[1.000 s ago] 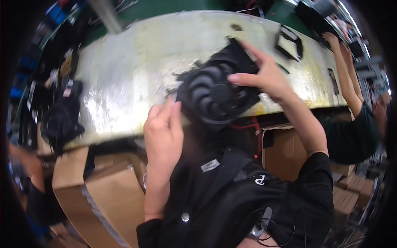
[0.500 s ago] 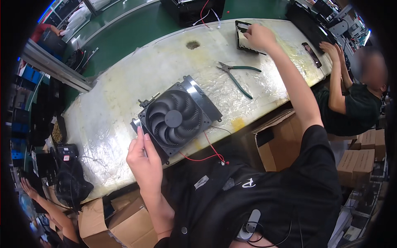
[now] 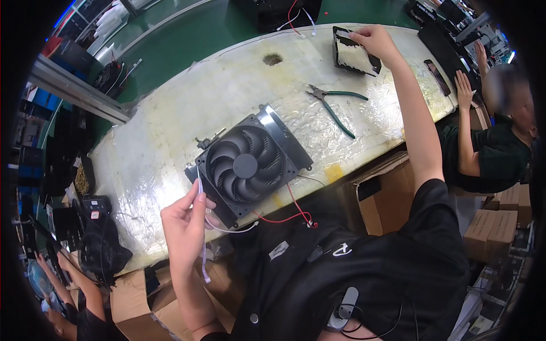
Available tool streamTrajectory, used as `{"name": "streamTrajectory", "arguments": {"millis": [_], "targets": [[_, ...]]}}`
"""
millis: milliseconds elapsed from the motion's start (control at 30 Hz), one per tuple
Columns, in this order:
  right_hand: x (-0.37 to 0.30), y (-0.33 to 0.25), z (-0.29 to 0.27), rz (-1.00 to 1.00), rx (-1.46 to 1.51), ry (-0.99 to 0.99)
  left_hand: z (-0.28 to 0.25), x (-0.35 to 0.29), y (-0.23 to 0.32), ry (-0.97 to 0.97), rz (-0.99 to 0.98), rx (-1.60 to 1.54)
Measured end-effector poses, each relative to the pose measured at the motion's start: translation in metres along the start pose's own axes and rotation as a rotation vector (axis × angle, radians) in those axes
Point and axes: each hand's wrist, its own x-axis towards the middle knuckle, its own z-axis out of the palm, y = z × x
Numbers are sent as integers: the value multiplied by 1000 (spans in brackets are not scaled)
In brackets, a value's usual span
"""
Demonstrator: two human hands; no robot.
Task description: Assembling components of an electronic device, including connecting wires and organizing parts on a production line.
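My left hand [image 3: 183, 219] is closed, pinching a thin white cable [image 3: 204, 258] between thumb and fingers. The cable's upper end reaches the left corner of a black fan assembly [image 3: 245, 166]; its lower part dangles with a small white plug. A second white lead curls beside these fingers. The fan lies flat on the table, its blades facing up, attached to a black frame. Across the table, my right hand [image 3: 375, 44] is at the upper edge of a black open box [image 3: 336, 52] with whitish contents. Its fingers are pinched together; what they hold, if anything, is unclear.
Green-handled cutters [image 3: 319, 94] lie open between fan and box. The film-covered table [image 3: 165, 122] carries a phone [image 3: 437, 77] at right. Red wires [image 3: 278, 219] hang off the near edge. Cardboard boxes [image 3: 128, 301] stand below. Co-workers' hands [image 3: 464, 91] are at right and lower left.
My left hand has drawn back slightly from the fan, and the white cable now shows hanging from it. My right hand has shifted to the box's upper edge, exposing more contents.
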Motion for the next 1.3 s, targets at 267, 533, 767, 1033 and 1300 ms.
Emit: {"name": "streamTrajectory", "arguments": {"millis": [267,533,767,1033,1300], "targets": [[-116,-127,11,-188,928,-450,24,-24,-12,279,-28,-122],[-166,-220,76,-498,787,-520,14,-28,-16,213,-32,-258],[-172,-253,120,-533,778,-742,21,-31,-27,211,-83,-429],[-173,-250,125,-507,722,-861,19,-33,-27,192,-104,-428],[-178,-247,125,-766,522,-672,18,-31,-15,134,-137,-497]]}}
